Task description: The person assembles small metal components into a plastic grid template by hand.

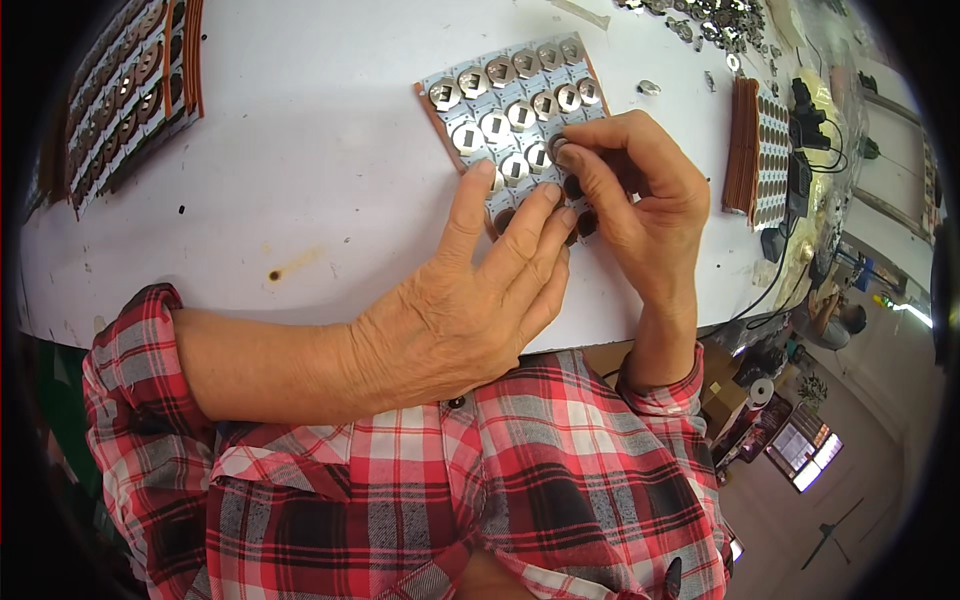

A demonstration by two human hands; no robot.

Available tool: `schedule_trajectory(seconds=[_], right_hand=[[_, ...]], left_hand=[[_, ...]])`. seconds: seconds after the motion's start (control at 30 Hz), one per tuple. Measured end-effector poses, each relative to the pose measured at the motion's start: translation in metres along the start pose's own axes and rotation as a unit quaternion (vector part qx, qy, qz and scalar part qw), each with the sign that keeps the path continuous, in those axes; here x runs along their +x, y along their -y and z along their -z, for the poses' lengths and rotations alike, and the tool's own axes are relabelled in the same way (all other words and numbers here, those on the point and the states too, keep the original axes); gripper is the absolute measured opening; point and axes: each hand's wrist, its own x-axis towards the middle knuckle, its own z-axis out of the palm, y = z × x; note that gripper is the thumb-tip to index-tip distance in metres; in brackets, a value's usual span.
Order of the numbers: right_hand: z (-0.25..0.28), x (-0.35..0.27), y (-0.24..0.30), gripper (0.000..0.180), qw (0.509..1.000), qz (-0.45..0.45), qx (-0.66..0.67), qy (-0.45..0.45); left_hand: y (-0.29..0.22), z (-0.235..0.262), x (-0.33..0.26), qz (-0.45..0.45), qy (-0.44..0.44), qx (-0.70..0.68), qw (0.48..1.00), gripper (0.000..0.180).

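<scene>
White and scuffed, the surface [300,130] is stretching away from a person in a red plaid shirt [450,500], with the perforated tray [515,105] lying at its middle as the mark to steer by. Nearest to me, the left hand [470,310] is lying flat, its fingers [520,235] spread and pressing on the tray's near edge. Just beside it, the right hand [640,195] is pinching a small metal disc [557,148] between thumb and forefinger, narrow and closed on it, right over the tray's near rows. Such a disc is likely light, stiff and smooth, so gripping its rim by the fingertips seems wisest. Right of the tray, a stack of similar trays [755,150] is standing on edge beside dark cables [815,130]. Far left of the tray, more filled trays [130,90] are waiting, and beyond it loose metal parts [715,20] are lying scattered.
</scene>
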Motion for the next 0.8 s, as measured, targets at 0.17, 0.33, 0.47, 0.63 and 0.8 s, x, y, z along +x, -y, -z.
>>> schedule_trajectory(seconds=[0.17, 0.33, 0.47, 0.63, 0.8], right_hand=[[0.001, 0.001, -0.002, 0.011, 0.999, 0.029, -0.009, -0.012], [0.009, 0.009, -0.012, 0.012, 0.994, 0.031, 0.087, 0.055], [0.006, 0.008, -0.012, 0.012, 0.997, 0.045, 0.056, 0.022], [-0.003, 0.006, -0.015, 0.016, 0.996, 0.092, 0.001, 0.003], [0.0, 0.01, -0.024, 0.015, 0.98, 0.041, 0.024, -0.193]], left_hand=[[0.0, 0.003, 0.005, -0.011, 0.006, 0.002, 1.0, 0.089], [0.003, 0.011, 0.006, -0.02, 0.039, -0.003, 0.999, 0.089], [0.005, 0.014, 0.008, -0.033, 0.057, -0.018, 0.998, 0.09], [0.008, 0.021, 0.004, -0.017, 0.074, -0.091, 0.993, 0.094], [0.01, 0.019, 0.008, -0.036, 0.074, -0.072, 0.994, 0.092]])
